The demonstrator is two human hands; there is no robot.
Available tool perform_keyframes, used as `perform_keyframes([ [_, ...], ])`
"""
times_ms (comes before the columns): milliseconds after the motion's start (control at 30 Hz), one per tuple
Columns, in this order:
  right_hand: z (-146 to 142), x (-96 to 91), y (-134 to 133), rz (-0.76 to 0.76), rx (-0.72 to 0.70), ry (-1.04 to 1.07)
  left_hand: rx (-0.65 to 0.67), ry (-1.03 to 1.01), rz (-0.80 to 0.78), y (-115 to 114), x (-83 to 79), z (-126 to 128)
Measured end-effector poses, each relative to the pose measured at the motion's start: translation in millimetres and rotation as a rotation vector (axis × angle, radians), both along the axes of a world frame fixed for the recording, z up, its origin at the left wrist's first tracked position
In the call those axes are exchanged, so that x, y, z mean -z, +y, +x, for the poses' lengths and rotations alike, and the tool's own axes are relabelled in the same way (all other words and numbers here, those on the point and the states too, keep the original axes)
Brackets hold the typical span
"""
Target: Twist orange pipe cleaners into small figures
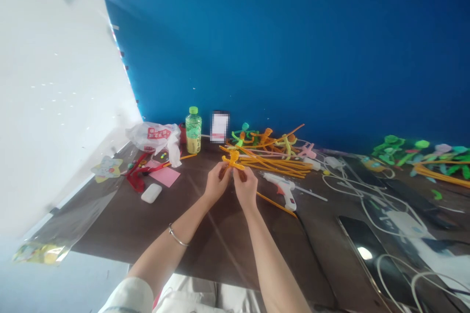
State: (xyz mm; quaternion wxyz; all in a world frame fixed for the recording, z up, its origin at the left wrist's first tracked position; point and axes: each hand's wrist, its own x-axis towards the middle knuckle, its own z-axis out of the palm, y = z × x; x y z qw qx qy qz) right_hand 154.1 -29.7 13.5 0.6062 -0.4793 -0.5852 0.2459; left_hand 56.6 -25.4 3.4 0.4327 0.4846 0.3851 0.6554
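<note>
Between my two hands, above the middle of the dark table (176, 234), is a small orange pipe cleaner figure (232, 158). My left hand (217, 179) pinches its left side, and a bracelet circles that wrist. On the other side my right hand (245, 182) pinches the figure as well. My fingertips partly hide its lower part. Just behind it lies a bundle of loose orange pipe cleaners (282, 166). A white hot glue gun (281, 188) with a glue stick in its back rests to the right of my right hand.
A green-capped bottle (193, 131) and a propped-up phone (220, 127) stand near the blue wall. Left are a plastic bag (154, 137), red scissors-like handles (135, 178), pink paper (166, 174) and a white case (152, 193). Right lie white cables (367, 195), a dark phone (374, 254) and green figures (391, 148).
</note>
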Motion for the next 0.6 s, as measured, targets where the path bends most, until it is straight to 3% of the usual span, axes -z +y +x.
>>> perform_keyframes([
  [333,-1.0,0.3,0.0,-0.003,-0.050,0.051,0.086,-0.090,-0.075,-2.6,-5.4,1.2],
  [600,-7.3,-1.6,-7.8,0.332,0.184,-0.260,0.224,-0.455,-0.162,-2.6,-3.3,6.9],
])
